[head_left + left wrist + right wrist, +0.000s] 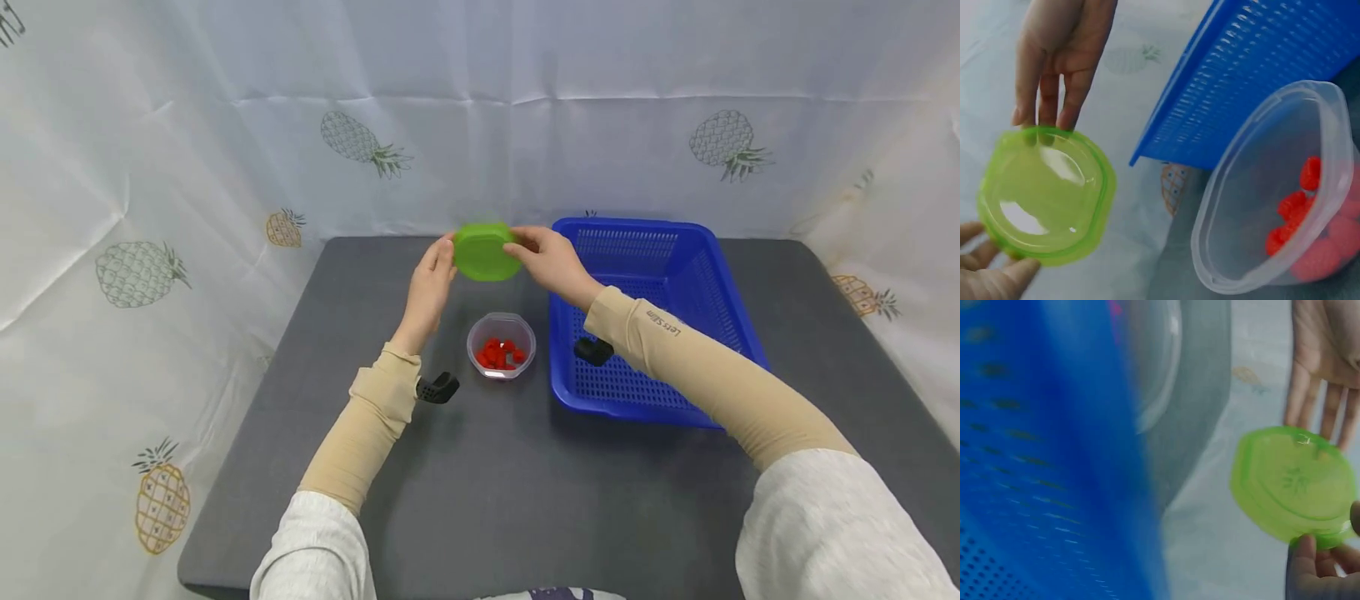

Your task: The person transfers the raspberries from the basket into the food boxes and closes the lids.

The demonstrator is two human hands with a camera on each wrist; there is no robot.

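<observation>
A translucent green lid (487,252) is held up between both hands, above and beyond a small clear plastic tub (480,318). My left hand (429,292) pinches its left edge, and my right hand (553,265) pinches the right edge, thumb on the near face. In the left wrist view the lid (1047,194) shows its rim, with the left fingers (1019,275) at its lower edge. The tub (1229,219) stands uncovered on the table, apart from the lid. Several red, raspberry-like pieces (1294,206) lie inside it.
A blue perforated basket (558,367) stands on the dark grey table (465,500), right of the tub and under the right forearm. White curtains (495,167) with pineapple prints hang behind the table and at its sides.
</observation>
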